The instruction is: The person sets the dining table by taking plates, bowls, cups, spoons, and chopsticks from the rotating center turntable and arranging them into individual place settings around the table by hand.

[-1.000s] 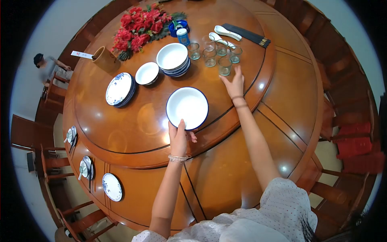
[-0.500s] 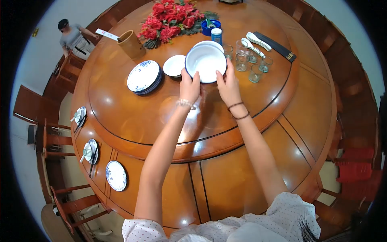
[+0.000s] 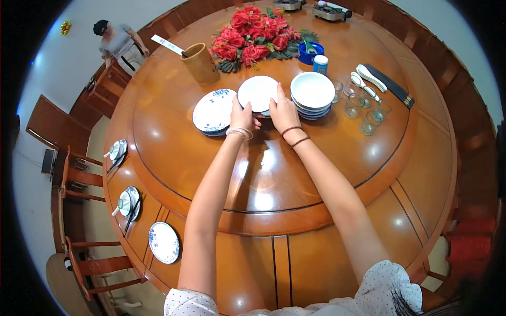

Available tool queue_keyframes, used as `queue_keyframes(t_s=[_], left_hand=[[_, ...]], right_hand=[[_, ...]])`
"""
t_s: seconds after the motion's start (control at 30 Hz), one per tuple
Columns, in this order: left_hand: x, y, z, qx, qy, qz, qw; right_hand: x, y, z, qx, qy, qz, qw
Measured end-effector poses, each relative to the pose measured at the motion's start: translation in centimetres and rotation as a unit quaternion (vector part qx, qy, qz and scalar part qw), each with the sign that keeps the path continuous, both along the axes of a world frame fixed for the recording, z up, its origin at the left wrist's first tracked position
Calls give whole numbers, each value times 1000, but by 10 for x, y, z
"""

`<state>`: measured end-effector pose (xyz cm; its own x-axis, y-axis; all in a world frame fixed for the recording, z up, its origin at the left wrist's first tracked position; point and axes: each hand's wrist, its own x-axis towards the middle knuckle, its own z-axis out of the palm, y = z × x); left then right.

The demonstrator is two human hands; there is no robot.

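Both hands, left (image 3: 243,116) and right (image 3: 285,112), grasp the white bowl (image 3: 257,92) by its near rim, between the blue-patterned plates (image 3: 213,109) and bowl stack (image 3: 312,89), well in from the desk's (image 3: 316,271) near edge. Step judged as two-handed bowl handling; contact beneath unclear. Any shift calls for a level grip, clear of both stacks.

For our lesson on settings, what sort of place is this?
Probably a restaurant's private dining room: a large round table with a raised round centre, stacked white bowls and place settings along its edge.
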<state>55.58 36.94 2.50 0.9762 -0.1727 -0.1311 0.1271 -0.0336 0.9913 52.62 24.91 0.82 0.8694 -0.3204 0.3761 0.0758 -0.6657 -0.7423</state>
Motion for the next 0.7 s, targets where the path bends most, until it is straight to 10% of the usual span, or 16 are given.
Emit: queue_keyframes(t_s=[0.7], left_hand=[[35,-3,-44,318,-149,1,936]], right_hand=[[-3,0,-31,-15,130,-55,990]])
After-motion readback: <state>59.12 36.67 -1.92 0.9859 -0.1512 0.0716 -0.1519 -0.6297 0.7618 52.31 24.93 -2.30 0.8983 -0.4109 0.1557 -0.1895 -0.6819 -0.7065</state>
